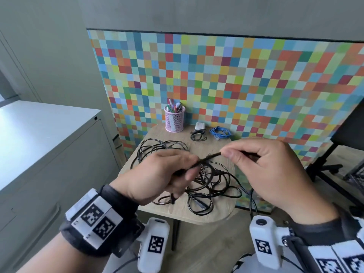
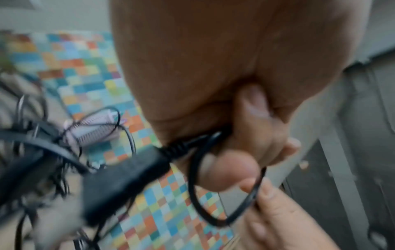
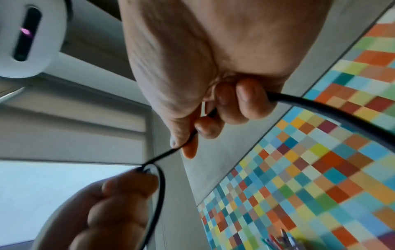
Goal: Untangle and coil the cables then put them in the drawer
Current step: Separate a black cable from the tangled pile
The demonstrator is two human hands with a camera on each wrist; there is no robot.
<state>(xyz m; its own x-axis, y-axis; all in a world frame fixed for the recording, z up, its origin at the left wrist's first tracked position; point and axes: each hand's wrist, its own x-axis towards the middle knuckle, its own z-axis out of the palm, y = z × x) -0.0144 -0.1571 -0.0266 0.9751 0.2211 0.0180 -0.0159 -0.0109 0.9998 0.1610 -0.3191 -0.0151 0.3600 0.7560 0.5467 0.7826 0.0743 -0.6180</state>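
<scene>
A black cable (image 1: 209, 157) runs taut in the air between the two hands, above a small wooden table (image 1: 214, 213). The left hand (image 1: 157, 178) is held low and to the left, back of the hand up, its fingers curled round the cable; the left wrist view shows a small loop of the same cable hanging from those fingers and a black plug (image 2: 126, 179) with a ribbed collar just below the palm. The right hand (image 1: 271, 170) sits slightly higher and to the right, thumb and forefinger pinching the cable where it leaves toward the left hand, the other fingers curled round the length that trails out behind the palm and down off the table's right edge. Directly beneath both hands lies a tangle of black cables (image 1: 212, 186) on the tabletop, and a second loose heap of black loops (image 1: 157, 148) lies behind the left hand. Farther back on the table, near a multicoloured checkered panel (image 1: 236, 79), are a small coiled black cable with a white charger (image 1: 199, 131), a coiled blue cable (image 1: 219, 133) just beside it, and a pink mesh pen cup (image 1: 175, 120). A grey cabinet (image 1: 45, 154) stands to the left of the table.
</scene>
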